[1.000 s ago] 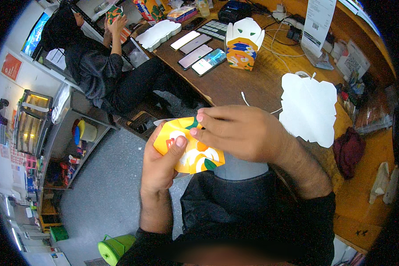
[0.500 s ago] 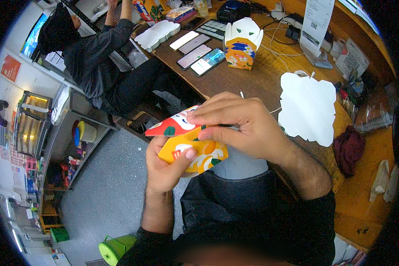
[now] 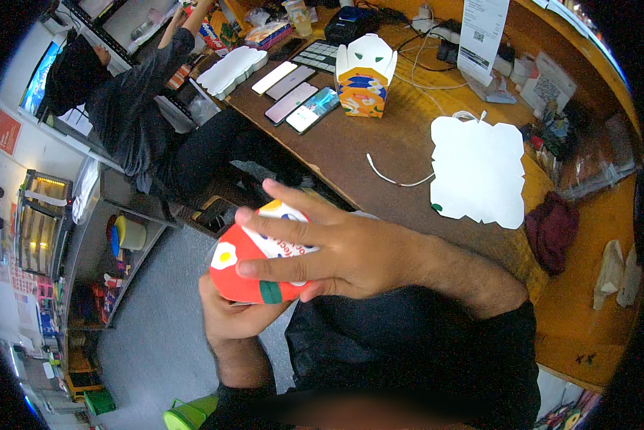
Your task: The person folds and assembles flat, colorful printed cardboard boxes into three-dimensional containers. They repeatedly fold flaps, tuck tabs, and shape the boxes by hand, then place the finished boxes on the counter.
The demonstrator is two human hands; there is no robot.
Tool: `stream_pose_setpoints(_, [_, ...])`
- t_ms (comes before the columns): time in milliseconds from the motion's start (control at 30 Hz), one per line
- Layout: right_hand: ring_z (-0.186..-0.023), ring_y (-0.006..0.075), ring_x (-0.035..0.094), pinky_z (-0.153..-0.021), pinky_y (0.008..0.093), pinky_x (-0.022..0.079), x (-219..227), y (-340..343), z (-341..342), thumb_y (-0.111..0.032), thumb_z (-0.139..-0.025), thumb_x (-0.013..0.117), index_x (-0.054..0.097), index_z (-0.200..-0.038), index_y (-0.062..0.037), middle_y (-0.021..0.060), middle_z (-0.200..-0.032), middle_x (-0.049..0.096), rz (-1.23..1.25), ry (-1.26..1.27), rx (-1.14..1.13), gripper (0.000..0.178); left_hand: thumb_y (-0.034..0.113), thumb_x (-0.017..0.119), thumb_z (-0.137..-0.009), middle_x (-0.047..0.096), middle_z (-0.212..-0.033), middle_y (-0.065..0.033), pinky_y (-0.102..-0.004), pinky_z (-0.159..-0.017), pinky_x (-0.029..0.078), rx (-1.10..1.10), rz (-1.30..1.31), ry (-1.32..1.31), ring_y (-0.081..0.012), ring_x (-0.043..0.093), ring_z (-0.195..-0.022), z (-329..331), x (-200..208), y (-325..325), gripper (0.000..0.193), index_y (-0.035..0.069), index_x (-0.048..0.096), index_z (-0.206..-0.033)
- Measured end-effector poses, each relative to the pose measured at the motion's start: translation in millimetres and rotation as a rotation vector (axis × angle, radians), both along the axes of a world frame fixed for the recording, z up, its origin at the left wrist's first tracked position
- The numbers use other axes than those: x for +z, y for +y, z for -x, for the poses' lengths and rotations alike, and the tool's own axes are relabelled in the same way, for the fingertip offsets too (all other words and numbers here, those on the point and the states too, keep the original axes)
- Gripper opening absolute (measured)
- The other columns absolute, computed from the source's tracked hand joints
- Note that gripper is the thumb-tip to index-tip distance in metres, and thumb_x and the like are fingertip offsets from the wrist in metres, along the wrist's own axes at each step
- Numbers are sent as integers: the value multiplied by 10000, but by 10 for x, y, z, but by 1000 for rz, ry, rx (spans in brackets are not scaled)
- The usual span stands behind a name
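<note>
From where I stand, the person has a small red carton (image 3: 261,249) held in front of the lap. The left hand (image 3: 229,312) is curled around it from below, at seven o'clock, most of its fingers hidden underneath. The right hand (image 3: 358,258) comes in from three o'clock, fanned wide open, fingers lying over the carton's top; its thumb is out of sight. Reading the clock around the carton, several phones (image 3: 313,110) lie on the table (image 3: 336,150) at twelve, a yellow-and-white box (image 3: 365,86) stands upright at one, and a flat white sheet (image 3: 476,172) lies at two. A seated co-worker (image 3: 136,122) with raised arms is between ten and eleven.
</note>
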State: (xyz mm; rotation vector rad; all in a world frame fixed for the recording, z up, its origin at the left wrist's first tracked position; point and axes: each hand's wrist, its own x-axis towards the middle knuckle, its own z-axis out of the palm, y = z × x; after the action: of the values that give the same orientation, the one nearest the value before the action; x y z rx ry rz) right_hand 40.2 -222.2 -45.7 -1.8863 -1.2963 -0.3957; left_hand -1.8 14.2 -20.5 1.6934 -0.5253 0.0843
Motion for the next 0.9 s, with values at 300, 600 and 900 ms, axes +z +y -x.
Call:
stream_pose_setpoints(300, [-1632,556,240,-1240,735,336,91,-57,87,-477,-852,887,207,-1783,-280,240,-1791,276,-24,-72,-209,1169,8,902,-738,827,-1096,-155,-399,-952,619,-83,-216,-186,-295,808,-1059,-38,14,90,427,2,798,-1153])
stream_pose_setpoints(600, [-1293,479,524,-1181,548,415,-61,-104,-67,-319,-594,1050,-11,-1770,-27,251,-1454,521,-63,151,-111,1610,0,889,-714,818,-966,-187,-417,-828,616,-187,-594,-342,-313,822,-925,-148,172,-45,298,39,821,-1002])
stream_pose_setpoints(900, [-1507,377,414,-1282,500,320,-76,-65,-133,-355,-619,1091,107,-1736,-50,186,-1602,382,-330,256,103,1520,363,914,-843,637,-1455,-241,-476,-1160,513,116,300,-380,-345,644,-1351,-247,103,-271,816,-14,566,-1477])
